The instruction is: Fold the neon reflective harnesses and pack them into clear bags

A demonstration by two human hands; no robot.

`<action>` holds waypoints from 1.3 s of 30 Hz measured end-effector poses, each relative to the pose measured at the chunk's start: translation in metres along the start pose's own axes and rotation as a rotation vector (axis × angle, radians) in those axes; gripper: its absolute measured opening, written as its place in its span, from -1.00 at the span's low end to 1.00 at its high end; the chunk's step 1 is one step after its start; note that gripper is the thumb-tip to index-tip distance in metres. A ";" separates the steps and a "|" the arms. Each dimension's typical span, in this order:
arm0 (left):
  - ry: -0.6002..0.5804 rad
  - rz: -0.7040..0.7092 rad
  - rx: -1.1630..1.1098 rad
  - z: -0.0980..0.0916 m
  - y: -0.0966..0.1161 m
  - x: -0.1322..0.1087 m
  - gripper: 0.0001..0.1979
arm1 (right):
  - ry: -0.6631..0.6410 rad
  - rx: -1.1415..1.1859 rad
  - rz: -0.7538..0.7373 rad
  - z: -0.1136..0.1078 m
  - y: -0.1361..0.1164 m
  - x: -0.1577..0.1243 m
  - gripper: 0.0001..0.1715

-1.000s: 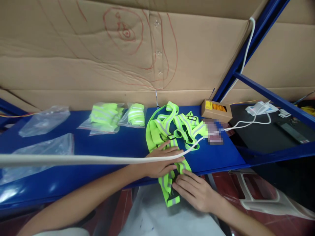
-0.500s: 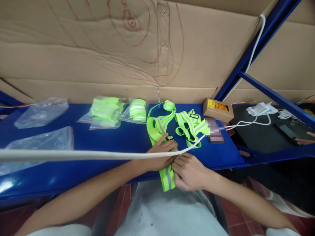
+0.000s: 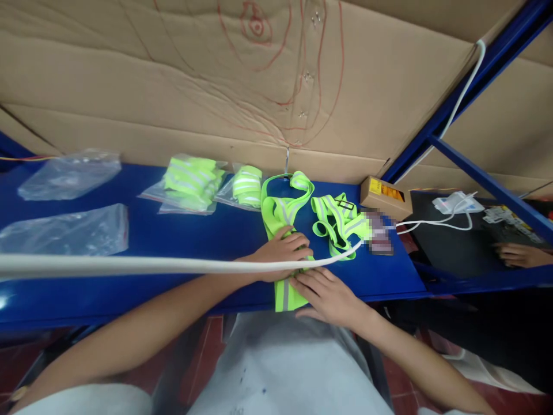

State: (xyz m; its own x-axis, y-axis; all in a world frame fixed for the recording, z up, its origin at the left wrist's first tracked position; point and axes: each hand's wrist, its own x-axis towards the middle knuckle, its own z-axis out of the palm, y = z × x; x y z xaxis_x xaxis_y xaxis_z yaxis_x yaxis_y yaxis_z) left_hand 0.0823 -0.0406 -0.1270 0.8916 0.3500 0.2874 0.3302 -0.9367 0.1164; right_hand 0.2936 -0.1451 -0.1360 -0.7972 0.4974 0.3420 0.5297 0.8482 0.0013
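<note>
A neon-yellow reflective strap [image 3: 285, 294] with a grey stripe runs from the back of the blue table to its front edge. My left hand [image 3: 280, 253] presses down on its middle, fingers bent over the strap. My right hand [image 3: 326, 297] rests on the near end, its fingers stretched out over the folded band and its thumb apart. The white cable crosses in front of the left hand and hides part of it. To the right lies a second tangle of neon-yellow reflective straps [image 3: 334, 222] with a black buckle.
Bagged neon straps [image 3: 190, 181], a smaller bagged roll [image 3: 247, 187] and clear plastic bags [image 3: 69, 173] lie left on the blue table [image 3: 173, 242]. A white cable [image 3: 151, 265] spans the view. A cardboard box [image 3: 386, 199] stands back right. Another person's hand [image 3: 522, 255] is far right.
My right hand has gone from curled fingers to stretched-out ones on the strap. The strap's near end now lies flatter and nearer the table edge. The view has shifted slightly.
</note>
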 end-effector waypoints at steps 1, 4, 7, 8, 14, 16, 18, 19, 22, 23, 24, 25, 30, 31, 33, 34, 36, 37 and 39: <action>0.003 0.013 -0.057 -0.001 0.001 0.000 -0.77 | 0.014 0.026 -0.014 -0.002 -0.001 -0.001 -0.40; 0.010 0.025 -0.220 -0.001 0.007 0.001 -0.73 | -0.006 0.206 0.045 -0.016 0.001 0.001 -0.65; -0.018 0.085 -0.252 0.006 0.011 0.000 -0.69 | -0.122 0.484 0.226 -0.032 0.010 0.011 -0.67; -0.038 0.113 -0.255 0.009 0.010 -0.001 -0.63 | -0.155 0.577 0.272 -0.036 0.014 0.015 -0.66; -0.058 0.122 -0.437 0.014 -0.003 -0.008 -0.44 | -0.134 0.573 0.222 -0.033 0.027 0.032 -0.68; -0.036 0.142 -0.496 0.012 -0.006 -0.010 -0.39 | -0.030 0.333 0.201 -0.028 0.022 0.032 -0.63; -0.007 0.155 -0.523 0.012 -0.009 -0.013 -0.29 | 0.081 0.121 0.157 -0.024 0.015 0.028 -0.63; 0.000 0.161 -0.526 0.012 -0.010 -0.015 -0.27 | 0.112 0.057 0.124 -0.021 0.012 0.026 -0.63; 0.004 0.184 -0.539 0.016 -0.013 -0.017 -0.32 | 0.122 -0.012 0.037 -0.012 0.001 0.017 -0.41; 0.006 0.178 -0.558 0.017 -0.015 -0.016 -0.38 | 0.114 -0.027 0.038 -0.008 -0.002 0.014 -0.28; 0.004 0.164 -0.583 0.017 -0.016 -0.015 -0.44 | 0.105 -0.046 0.058 -0.005 -0.005 0.011 -0.18; 0.001 0.146 -0.610 0.018 -0.016 -0.012 -0.51 | 0.099 -0.066 0.090 -0.001 -0.008 0.008 -0.14; 0.016 0.073 -0.424 0.014 -0.012 -0.006 -0.61 | 0.094 -0.054 0.084 0.010 -0.016 -0.004 -0.54; 0.037 0.069 -0.328 0.013 -0.011 -0.007 -0.62 | 0.105 -0.024 0.058 0.008 -0.017 -0.005 -0.58; 0.054 0.075 -0.176 0.012 -0.009 -0.009 -0.63 | 0.118 0.047 0.031 0.000 -0.019 -0.003 -0.63; 0.053 0.080 -0.132 0.011 -0.009 -0.011 -0.63 | 0.100 0.090 0.031 -0.006 -0.020 -0.001 -0.62; 0.043 0.088 -0.090 0.012 -0.009 -0.013 -0.61 | 0.003 0.183 0.072 -0.021 -0.019 0.007 -0.52; 0.037 0.091 -0.083 0.013 -0.010 -0.014 -0.60 | -0.062 0.228 0.114 -0.029 -0.017 0.013 -0.47; 0.018 0.090 -0.086 0.016 -0.011 -0.015 -0.58 | -0.180 0.315 0.196 -0.041 -0.009 0.027 -0.45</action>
State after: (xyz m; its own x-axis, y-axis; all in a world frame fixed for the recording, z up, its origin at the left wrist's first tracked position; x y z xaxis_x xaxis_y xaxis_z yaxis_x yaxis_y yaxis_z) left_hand 0.0704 -0.0353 -0.1480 0.9105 0.2651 0.3174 0.2204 -0.9605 0.1700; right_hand 0.2796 -0.1468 -0.0884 -0.7427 0.6555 0.1369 0.5847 0.7344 -0.3446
